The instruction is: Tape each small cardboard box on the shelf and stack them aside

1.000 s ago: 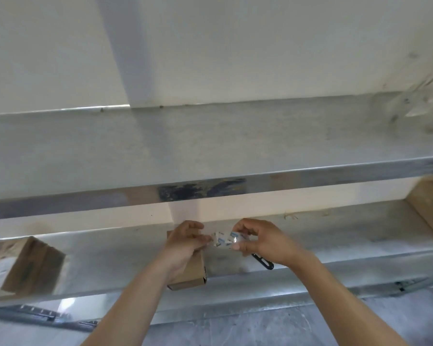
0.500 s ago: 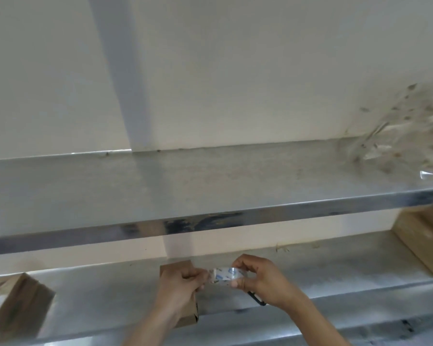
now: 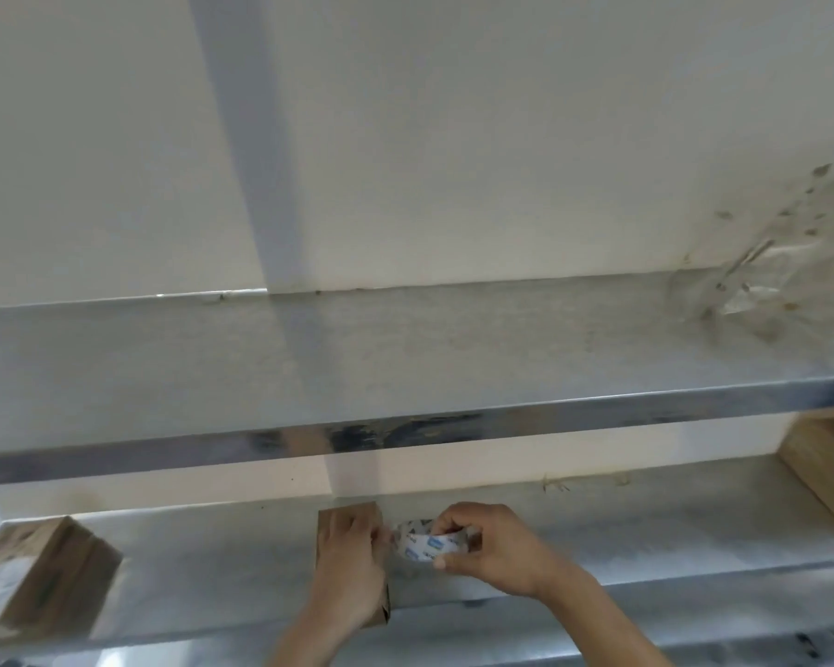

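Note:
A small brown cardboard box [image 3: 345, 515] stands on the lower metal shelf [image 3: 646, 536], mostly covered by my left hand [image 3: 350, 565]. That hand lies on the box top and pinches the loose end of the tape at the box's right edge. My right hand [image 3: 489, 548] grips a clear tape roll [image 3: 429, 546] with blue printing, just right of the box. A short strip of tape spans between the two hands.
A taped cardboard box [image 3: 44, 580] sits at the left end of the lower shelf. A larger cardboard box [image 3: 829, 469] stands at the right end. An upper metal shelf [image 3: 405, 358] overhangs, with crumpled clear plastic [image 3: 781, 272] on its right side.
The view has tilted upward, so hands and box sit lower in frame. The hands have come closer together, with the roll now nearer the box. The black object by my right hand is out of sight.

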The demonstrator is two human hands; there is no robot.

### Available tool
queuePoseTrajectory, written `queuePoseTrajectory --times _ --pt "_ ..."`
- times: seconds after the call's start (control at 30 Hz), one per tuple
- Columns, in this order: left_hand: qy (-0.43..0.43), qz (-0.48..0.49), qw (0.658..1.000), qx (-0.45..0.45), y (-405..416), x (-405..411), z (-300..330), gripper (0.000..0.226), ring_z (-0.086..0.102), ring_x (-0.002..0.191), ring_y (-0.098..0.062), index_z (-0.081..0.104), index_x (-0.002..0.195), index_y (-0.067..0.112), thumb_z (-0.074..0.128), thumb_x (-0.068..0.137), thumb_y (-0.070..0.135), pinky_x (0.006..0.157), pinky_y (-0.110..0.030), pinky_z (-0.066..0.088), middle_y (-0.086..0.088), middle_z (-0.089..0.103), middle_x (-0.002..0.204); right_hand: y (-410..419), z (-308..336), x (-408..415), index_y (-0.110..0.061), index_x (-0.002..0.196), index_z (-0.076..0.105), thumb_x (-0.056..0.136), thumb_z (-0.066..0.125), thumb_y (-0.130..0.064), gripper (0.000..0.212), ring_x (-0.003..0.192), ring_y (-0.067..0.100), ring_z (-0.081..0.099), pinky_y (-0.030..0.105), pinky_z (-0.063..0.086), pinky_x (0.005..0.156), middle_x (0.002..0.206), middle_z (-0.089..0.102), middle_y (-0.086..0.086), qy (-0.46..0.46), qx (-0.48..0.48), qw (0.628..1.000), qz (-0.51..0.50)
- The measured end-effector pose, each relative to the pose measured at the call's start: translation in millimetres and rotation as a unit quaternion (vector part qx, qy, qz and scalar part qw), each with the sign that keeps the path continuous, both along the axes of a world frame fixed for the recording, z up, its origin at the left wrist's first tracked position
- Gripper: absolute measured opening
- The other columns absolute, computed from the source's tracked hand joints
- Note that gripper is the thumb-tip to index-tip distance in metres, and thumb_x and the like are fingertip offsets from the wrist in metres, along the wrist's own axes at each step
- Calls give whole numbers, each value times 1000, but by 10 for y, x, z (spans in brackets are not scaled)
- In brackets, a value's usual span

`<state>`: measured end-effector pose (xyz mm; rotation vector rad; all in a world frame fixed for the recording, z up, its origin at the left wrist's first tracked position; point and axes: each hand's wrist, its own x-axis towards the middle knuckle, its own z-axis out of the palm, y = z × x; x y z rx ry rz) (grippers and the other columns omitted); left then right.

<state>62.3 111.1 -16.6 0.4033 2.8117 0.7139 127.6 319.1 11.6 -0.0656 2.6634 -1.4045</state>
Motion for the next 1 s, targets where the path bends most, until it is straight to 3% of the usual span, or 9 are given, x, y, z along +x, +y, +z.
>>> queuePoseTrajectory --times 0.1,0.23,0.43,0.5,0.57,0.67,0.77,0.87,1.0 --pt "-6 31 999 40 -78 -74 58 12 55 95 -26 59 107 12 50 102 19 74 -28 32 -2 51 103 143 -57 -65 -36 85 65 88 70 -36 7 85 -3 55 12 40 71 90 62 -16 6 91 996 6" --pt "3 168 971 170 -360 -117 49 14 56 82 -28 51 93 13 47 104 20 69 -36 34 -5 57 88 559 -458 -168 -8 86 66 91 64 -22 15 87 19 56 30 41 74 91 65 2 2 210 974 -88" --pt "-113 245 943 197 -688 -123 -364 26 57 104 -27 52 123 20 37 108 35 93 -39 44 -4 58 114 662 -912 -253 -23 81 56 96 55 -24 15 84 16 55 27 43 71 88 58 -5 -41 299 947 -106" --pt "-167 256 924 229 -738 -115 -558 24 62 105 -25 51 118 31 34 107 45 101 -47 48 0 62 114 580 -956 -237 -27 92 61 98 52 -27 11 91 16 59 25 45 76 98 61 -6 -72 355 927 -103" --pt "-198 259 910 257 -768 -101 -683 24 65 102 -23 54 105 38 33 106 50 101 -53 50 3 65 111 483 -1056 -221 -25 104 67 90 64 -27 15 108 24 60 35 49 87 115 63 -1 -59 419 896 -132" --pt "-227 267 890 291 -762 -103 -714 27 64 108 -20 58 102 43 33 106 52 104 -51 48 5 66 115 103 -1057 -206 -12 109 68 79 76 -16 31 106 36 62 41 53 85 117 61 11 19 332 934 -129" --pt "-248 249 894 279 -701 -97 -665 38 63 107 -15 64 107 43 27 107 50 103 -43 47 6 69 115 -627 -794 -298 -14 134 52 105 44 -31 34 117 23 57 30 42 95 129 56 7 -77 143 984 -74" --pt "-260 250 881 306 -629 -75 -608 45 65 104 -15 70 105 40 28 106 54 101 -41 49 3 72 111 -1128 -692 -396 -25 144 45 109 31 -38 41 126 17 53 23 39 100 136 58 -1 -194 -78 971 -120" --pt "-275 244 847 385 -598 -3 -401 46 66 96 -9 70 105 34 26 108 47 76 -29 50 6 74 104 -1247 -776 -371 -37 143 50 105 31 -52 45 125 14 55 35 41 111 135 61 -8 -211 -173 940 -205"
